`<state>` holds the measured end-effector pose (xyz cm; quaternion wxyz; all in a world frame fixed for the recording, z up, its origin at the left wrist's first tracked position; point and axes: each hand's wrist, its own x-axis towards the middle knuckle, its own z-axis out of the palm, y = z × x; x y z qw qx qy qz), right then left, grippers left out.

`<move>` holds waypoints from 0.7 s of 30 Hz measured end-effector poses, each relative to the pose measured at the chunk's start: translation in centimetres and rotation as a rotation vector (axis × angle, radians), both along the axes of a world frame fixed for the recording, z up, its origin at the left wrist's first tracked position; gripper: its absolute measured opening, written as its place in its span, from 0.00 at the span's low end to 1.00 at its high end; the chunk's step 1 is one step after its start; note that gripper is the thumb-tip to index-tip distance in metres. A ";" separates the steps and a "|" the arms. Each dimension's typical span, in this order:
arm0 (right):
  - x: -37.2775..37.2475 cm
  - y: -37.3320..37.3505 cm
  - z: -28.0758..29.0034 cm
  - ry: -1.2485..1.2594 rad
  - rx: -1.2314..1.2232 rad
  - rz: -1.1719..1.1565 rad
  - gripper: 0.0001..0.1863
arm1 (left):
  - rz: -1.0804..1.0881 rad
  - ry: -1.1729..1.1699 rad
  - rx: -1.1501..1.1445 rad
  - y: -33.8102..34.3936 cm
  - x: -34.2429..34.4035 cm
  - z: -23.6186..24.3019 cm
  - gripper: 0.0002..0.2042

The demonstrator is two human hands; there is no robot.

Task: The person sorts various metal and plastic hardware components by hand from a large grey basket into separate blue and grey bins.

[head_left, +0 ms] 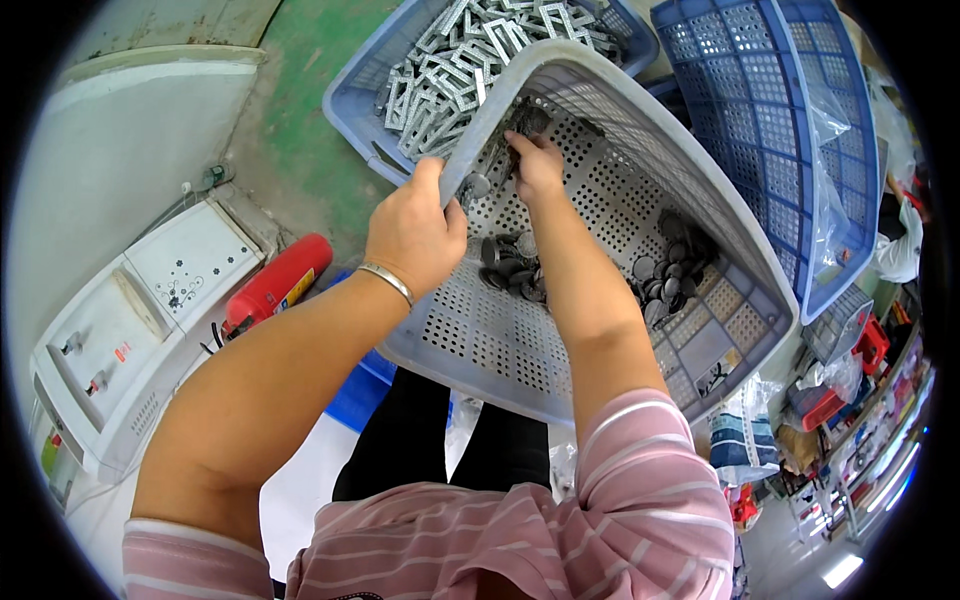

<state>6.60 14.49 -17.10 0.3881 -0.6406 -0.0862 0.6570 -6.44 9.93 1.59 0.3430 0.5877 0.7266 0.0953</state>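
A large grey-blue perforated plastic basket point(720, 180) stands tilted in front of me. My left hand point(415, 225) is wrapped round its left rim. Inside, near the far left corner, my right hand point(538, 165) has its fingers curled in among dark metal pieces point(496, 160); what they grip is not clear. A round disc point(476, 186) shows between the two hands. Dark round metal discs point(512, 262) lie in a heap below my right wrist, and more discs point(668, 275) are gathered toward the basket's right side.
Behind stands a blue basket point(352, 110) full of silvery rectangular metal frames point(440, 85). Stacked blue crates point(735, 90) lean at the far right. A red fire extinguisher point(280, 282) and a white water dispenser point(150, 310) are on the left. Bags and red items crowd the right.
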 end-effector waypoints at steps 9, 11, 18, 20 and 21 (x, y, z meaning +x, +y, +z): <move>6.1 -5.1 4.3 0.356 -0.140 0.482 0.11 | -0.025 0.036 0.076 0.0 0.2 -0.2 0.15; 2.8 -6.0 2.8 0.083 -0.154 0.619 0.14 | -0.012 0.041 0.060 -0.1 0.0 -0.1 0.16; -5.0 -8.8 -2.1 -0.638 -0.271 0.619 0.24 | 0.024 0.043 0.040 0.0 0.3 -0.3 0.15; -4.6 -9.3 -2.0 -0.520 -0.228 0.524 0.20 | 0.017 0.045 0.053 -0.1 0.2 -0.5 0.15; -4.2 -9.5 -1.7 -0.524 -0.231 0.520 0.20 | 0.017 0.047 0.068 -0.1 0.1 -0.6 0.14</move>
